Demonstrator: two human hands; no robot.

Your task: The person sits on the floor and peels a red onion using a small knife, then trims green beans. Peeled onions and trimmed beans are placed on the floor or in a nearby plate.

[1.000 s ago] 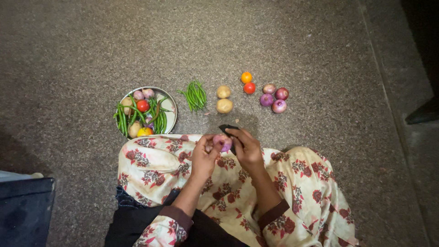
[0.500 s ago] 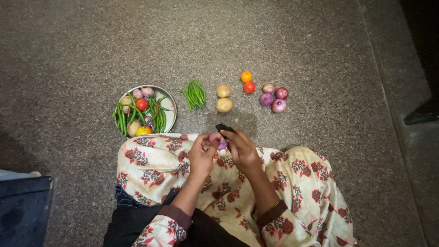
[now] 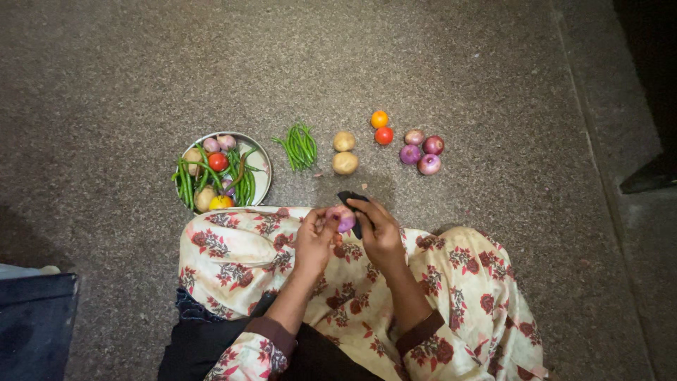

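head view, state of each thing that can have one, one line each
left hand: shut on purple onion
right hand: shut on dark knife, blade against the onion
purple onion: off the floor, over the lap
metal plate: heaped with vegetables
green beans: loose bunch on floor
two potatoes: whole
four onions: whole, clustered

Dimly lit from above, brightest mid-frame, darkening toward corners and right edge; casting a soft shadow ahead of the hands [image 3: 352, 236]; staying sharp, slightly grainy.
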